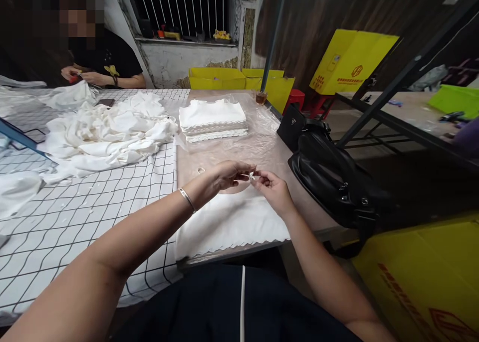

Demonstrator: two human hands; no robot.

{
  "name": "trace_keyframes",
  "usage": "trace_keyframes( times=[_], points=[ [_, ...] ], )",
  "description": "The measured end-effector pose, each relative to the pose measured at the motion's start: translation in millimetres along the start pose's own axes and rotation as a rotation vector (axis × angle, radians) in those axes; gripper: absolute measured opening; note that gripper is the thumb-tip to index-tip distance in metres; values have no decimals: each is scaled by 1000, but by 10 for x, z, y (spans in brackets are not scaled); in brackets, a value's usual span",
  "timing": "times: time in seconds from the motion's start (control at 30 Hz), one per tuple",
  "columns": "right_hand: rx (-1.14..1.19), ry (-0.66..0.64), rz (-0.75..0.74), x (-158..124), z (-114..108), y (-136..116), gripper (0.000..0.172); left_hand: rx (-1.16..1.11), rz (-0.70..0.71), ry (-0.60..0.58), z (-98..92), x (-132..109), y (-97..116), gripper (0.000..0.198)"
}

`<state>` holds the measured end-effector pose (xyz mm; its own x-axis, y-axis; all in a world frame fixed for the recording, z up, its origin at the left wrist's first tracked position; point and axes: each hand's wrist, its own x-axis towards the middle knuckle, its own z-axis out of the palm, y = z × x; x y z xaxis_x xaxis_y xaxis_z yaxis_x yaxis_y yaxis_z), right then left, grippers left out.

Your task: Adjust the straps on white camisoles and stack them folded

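My left hand (229,175) and my right hand (272,186) meet above a flat white cloth (232,220) with a scalloped edge, lying at the near edge of the table. Both hands pinch a tiny pale item (253,176) between their fingertips; I cannot make out what it is. A silver bangle (187,200) circles my left wrist. Behind the hands stands a neat stack of folded white cloths (212,119) on a clear plastic sheet (262,142).
A heap of loose white cloths (112,132) lies on the grid-patterned cover (75,222) at left. A black handbag (329,180) sits at the table's right edge. Another person (101,63) works at the far left. Yellow boxes (350,60) stand behind and at lower right.
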<state>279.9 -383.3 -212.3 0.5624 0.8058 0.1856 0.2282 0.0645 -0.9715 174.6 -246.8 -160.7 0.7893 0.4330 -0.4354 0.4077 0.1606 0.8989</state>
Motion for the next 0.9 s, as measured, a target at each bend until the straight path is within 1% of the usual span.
trace_keyframes(
  times=[0.07, 0.13, 0.17, 0.23, 0.27, 0.33, 0.4, 0.47, 0.53, 0.63, 0.83, 0.9],
  points=[
    [-38, -33, -26, 69, -12, -62, 35, 41, 15, 42, 123, -24, 7, 21],
    [-47, -71, 0, 95, -50, -85, 30, 59, 45, 98, 180, -24, 8, 22],
    [-26, -98, 45, 98, -78, -85, 31, 61, 72, 129, 190, -21, -4, 22],
    [68, -159, 194, 89, -147, -69, 34, 109, 150, 204, 194, -28, -73, 24],
    [131, -180, 276, 81, -183, -54, 35, 182, 193, 244, 195, -41, -134, 25],
    [253, -194, 407, 64, -247, -18, 38, 437, 252, 318, 208, -88, -300, 25],
    [326, -185, 483, 51, -290, 24, 40, 739, 244, 359, 244, -150, -490, 25],
    [347, -168, 519, 47, -310, 60, 41, 931, 208, 353, 294, -204, -647, 28],
    [346, -153, 514, 47, -314, 85, 44, 985, 172, 329, 341, -231, -739, 28],
    [306, -159, 446, 41, -302, 100, 43, 961, 151, 300, 373, -217, -775, 22],
    [124, -236, 329, -24, -199, 152, 33, 753, 165, 283, 353, -179, -821, 15],
    [24, -252, 245, -34, -151, 189, 29, 709, 176, 287, 355, -185, -843, 17]
  ],
)
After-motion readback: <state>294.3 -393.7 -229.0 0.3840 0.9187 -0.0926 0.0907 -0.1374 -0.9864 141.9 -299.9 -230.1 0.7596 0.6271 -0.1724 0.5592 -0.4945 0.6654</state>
